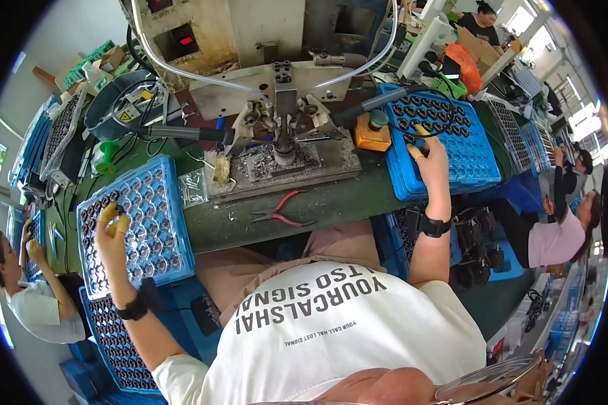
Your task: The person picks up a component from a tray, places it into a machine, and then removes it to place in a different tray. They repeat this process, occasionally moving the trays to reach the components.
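My left hand (pixel 110 233), with yellow covers on its fingertips, is over the left tray (pixel 184 226), a clear plastic insert in a blue crate. Its thumb and fingers are curled around a small black round part (pixel 119 210) at the tray's left side. Several like parts sit in pockets along that edge. My right hand (pixel 432 158) reaches over the right blue tray (pixel 476 162). Its covered thumb and finger close about a dark round part at the tray's left edge; the fingers partly hide it. Rows of black round parts (pixel 436 111) fill the far half.
Between the trays stands a press machine (pixel 285 101) with a metal base (pixel 284 172) strewn with dark shavings. Red-handled pliers (pixel 280 214) lie on the green table. An orange box with a green button (pixel 373 128) is beside the right tray. Other people work at both sides.
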### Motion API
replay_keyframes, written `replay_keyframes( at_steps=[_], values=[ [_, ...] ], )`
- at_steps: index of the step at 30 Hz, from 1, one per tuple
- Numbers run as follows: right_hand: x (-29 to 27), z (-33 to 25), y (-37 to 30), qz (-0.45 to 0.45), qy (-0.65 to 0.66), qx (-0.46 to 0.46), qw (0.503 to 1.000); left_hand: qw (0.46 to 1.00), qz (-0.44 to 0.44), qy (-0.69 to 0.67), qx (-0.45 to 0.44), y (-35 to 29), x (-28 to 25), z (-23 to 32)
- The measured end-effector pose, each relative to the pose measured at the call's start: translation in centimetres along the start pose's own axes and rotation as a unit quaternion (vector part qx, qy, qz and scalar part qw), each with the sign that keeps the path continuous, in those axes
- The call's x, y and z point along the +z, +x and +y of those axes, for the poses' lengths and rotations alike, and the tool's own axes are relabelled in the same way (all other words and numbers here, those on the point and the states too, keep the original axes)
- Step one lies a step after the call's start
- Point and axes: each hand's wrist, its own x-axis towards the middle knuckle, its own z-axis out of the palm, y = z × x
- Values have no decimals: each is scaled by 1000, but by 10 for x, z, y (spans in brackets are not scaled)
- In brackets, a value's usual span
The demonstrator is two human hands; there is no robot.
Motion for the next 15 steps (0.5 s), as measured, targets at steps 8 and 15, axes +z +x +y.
replay_keyframes(
  at_steps=[8,15],
  values=[
    [10,7,-3,67,32,-20,997,989,-30,-135,-55,-58,78,28],
    [10,14,-6,79,-11,-30,996,997,4,64,37,-65,99,35]
  ],
)
